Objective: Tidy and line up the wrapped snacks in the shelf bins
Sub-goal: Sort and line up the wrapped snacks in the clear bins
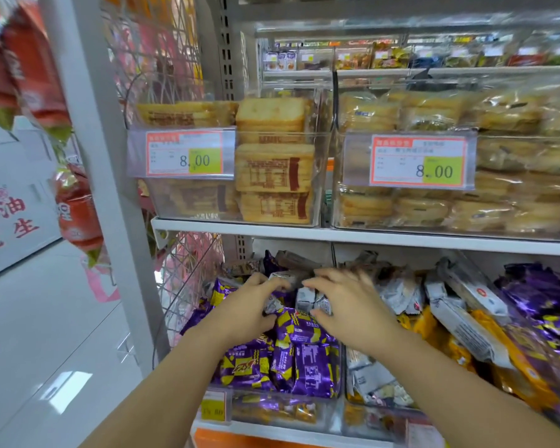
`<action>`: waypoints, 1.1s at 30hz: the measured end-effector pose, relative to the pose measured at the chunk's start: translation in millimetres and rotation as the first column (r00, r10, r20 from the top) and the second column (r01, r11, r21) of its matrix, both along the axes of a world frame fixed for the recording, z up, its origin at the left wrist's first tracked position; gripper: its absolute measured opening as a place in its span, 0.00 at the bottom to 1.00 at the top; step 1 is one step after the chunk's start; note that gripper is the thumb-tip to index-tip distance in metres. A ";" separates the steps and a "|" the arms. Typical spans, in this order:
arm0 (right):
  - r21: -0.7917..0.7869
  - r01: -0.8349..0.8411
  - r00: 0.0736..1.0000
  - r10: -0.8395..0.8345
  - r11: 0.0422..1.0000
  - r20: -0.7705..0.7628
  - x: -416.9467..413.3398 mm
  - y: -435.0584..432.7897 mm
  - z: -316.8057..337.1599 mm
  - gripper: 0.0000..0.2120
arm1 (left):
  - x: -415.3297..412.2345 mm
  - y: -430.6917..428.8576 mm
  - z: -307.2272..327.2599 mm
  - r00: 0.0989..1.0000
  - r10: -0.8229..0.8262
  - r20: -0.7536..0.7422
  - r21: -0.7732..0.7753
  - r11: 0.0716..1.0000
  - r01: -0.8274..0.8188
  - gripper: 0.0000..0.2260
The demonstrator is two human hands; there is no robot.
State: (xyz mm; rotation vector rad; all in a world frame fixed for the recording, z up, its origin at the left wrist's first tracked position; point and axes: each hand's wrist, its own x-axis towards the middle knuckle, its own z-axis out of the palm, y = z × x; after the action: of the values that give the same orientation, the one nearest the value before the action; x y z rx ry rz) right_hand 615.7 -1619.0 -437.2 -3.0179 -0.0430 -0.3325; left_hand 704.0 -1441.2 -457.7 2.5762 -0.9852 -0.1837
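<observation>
Forearms enter from the bottom edge and reach into the lower shelf. Nearest lies a clear plastic bin (285, 412) filled with purple-and-yellow foil-wrapped snack packets (307, 360), lying flat in uneven rows. A yellow price tag (213, 407) is clipped to its front left corner.

Above these packets, the left hand (246, 305) has its fingers clenched, thumb low and fingertips (283, 283) high, with a white-and-grey wrapped snack packet (306, 299) caught between them at the rear of the same bin. The right hand (349, 305) sits just beside it. Its thumb and forefinger pinch the same cluster of white-and-grey packets from the right, and its other fingers arch over the heap, blurred.

To the right, a second bin holds mixed orange wrapped packets (434, 328), white ones and purple ones, piled at angles.

Beyond, a white shelf board (337, 236) carries clear bins of stacked toast-slice packs (274, 169), each bin fronted by a red-framed price label (188, 155).
</observation>
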 end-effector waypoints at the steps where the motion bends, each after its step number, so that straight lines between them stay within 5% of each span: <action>1: -0.065 0.008 0.998 -0.012 0.998 -0.069 9.0 1.5 1.4 0.26 | -2.5 5.3 -0.9 1.000 0.014 0.021 -0.047 0.999 -0.013 0.23; 7: -0.237 -0.003 0.955 -0.067 0.972 -0.290 46.9 7.1 1.6 0.29 | -20.2 34.1 -5.4 0.990 0.067 0.127 -0.196 0.980 -0.042 0.15; 13: -0.362 -0.069 0.964 -0.032 0.930 -0.265 38.8 16.8 -0.2 0.28 | -32.0 53.1 -10.8 0.967 0.193 0.169 -0.338 0.933 -0.127 0.15; 17: -0.359 -0.083 0.986 0.024 0.930 -0.166 29.8 21.4 2.8 0.19 | -40.3 53.6 -10.2 0.938 0.267 0.222 -0.367 0.914 -0.174 0.16; 26: 0.045 -0.056 0.967 0.043 0.997 0.249 -12.1 10.7 2.4 0.20 | -58.1 53.0 -4.8 0.856 0.442 0.270 -0.605 0.769 -0.206 0.14; 29: 0.158 -0.046 0.868 -0.039 0.986 0.496 -32.2 -4.9 -8.0 0.20 | -68.0 36.1 -1.8 0.833 0.399 0.384 -0.643 0.762 -0.069 0.19; 33: 0.366 0.080 0.769 -0.292 0.927 0.569 -58.4 -27.6 -11.7 0.19 | -90.3 -3.4 4.7 0.827 0.237 0.510 -0.573 0.810 0.120 0.23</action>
State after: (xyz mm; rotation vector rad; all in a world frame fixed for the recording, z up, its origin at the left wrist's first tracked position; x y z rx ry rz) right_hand 557.3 -1646.6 -448.9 -2.4578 0.2446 -1.2094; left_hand 613.7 -1444.6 -453.0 2.0772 -0.9383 0.8334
